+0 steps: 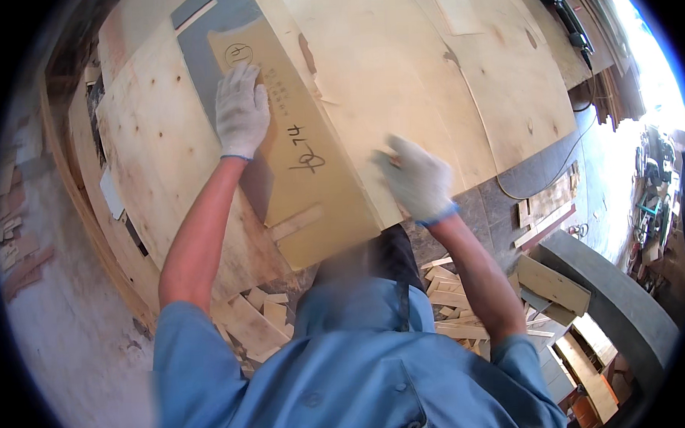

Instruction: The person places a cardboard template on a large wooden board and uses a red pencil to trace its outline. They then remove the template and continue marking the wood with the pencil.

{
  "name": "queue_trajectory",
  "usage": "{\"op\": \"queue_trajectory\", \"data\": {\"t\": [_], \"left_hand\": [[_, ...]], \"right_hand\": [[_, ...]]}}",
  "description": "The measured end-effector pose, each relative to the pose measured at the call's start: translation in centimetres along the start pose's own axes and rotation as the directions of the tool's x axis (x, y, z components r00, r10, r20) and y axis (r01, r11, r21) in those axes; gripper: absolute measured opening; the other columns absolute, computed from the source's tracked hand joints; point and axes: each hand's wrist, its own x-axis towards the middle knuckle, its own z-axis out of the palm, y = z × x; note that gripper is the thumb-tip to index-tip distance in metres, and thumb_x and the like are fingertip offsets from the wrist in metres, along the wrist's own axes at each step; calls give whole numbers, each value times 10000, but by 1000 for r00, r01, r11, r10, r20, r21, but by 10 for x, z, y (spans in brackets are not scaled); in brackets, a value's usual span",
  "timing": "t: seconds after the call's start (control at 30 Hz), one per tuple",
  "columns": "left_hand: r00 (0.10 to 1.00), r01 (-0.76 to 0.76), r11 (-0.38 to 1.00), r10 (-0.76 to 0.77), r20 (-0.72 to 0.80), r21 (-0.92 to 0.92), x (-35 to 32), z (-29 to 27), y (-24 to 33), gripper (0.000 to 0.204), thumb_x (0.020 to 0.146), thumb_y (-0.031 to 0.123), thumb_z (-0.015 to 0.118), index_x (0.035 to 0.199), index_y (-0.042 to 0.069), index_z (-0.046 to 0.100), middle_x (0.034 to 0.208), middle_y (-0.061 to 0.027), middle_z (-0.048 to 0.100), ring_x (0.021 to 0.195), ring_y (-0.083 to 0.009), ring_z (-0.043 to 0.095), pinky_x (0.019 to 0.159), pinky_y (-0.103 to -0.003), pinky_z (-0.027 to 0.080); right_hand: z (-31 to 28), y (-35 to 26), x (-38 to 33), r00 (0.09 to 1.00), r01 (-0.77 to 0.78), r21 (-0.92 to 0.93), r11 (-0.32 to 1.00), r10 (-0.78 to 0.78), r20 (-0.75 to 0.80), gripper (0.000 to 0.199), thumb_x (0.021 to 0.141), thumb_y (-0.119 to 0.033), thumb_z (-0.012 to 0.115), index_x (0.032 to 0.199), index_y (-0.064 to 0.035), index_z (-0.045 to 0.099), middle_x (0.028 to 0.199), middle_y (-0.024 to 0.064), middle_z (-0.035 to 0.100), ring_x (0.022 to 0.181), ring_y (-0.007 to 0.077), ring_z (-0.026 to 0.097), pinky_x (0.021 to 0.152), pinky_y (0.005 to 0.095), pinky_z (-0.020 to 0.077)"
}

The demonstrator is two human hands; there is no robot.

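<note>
My left hand (242, 112), in a pale knit work glove with a blue cuff edge, lies flat with fingers stretched on a long panel (312, 207). Most of this panel is tan with dark handwritten marks; its far end and left edge are grey. It rests on large sheets of plywood (151, 138). Gloved the same way, my right hand (420, 181) hovers by the panel's right edge, over the near part of the plywood. Motion smears its fingers, which look partly bent. Whether something small sits between them I cannot make out.
A black corded power tool (568, 25) lies at the far right, its cable hanging over the plywood's edge. Wood offcuts (451, 297) litter the floor around me. A curved grey piece (609, 295) stands at lower right. A wooden rail (78, 193) borders the left side.
</note>
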Motion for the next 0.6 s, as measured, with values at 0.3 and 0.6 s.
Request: {"op": "queue_trajectory", "data": {"t": [0.3,0.6], "left_hand": [[998,33,999,-33,46,-11,-3,-8,-1,380,980,188,596,1346,89,589,1440,-138,560,1353,-352,496,1180,-495,354],[998,45,999,-45,44,-3,-8,-13,-10,389,980,193,605,1357,97,587,1447,-129,558,1357,-349,492,1187,-504,346]], "right_hand": [[58,-29,139,899,414,-82,907,-393,192,163,948,-293,596,962,-143,659,837,113,701,740,352,704,589,485,541],[-85,110,187,986,-137,-569,811,169,3,372,994,-444,560,1109,-128,721,1064,164,749,1002,386,706,823,512,542]]}}
